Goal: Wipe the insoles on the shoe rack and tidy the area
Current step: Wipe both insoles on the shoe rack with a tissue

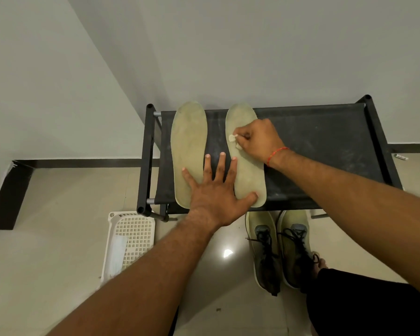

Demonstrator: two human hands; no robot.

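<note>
Pale green right insole [249, 175] is being wiped on the black fabric-topped shoe rack [325, 146].
Right hand [257, 139] is pinching a small white wipe [232, 138] against it; left hand [216, 187], fingers spread wide, is pressing both it and the matching left insole [188, 151] flat. Wiping looks unfinished, and tidying is likely remaining.

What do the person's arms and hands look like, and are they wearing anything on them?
Both arms are bare, with no sleeves in view. The left hand and right hand have no gloves, and no rings or watch show. The only item worn is a thin red thread band around the right wrist.
</note>
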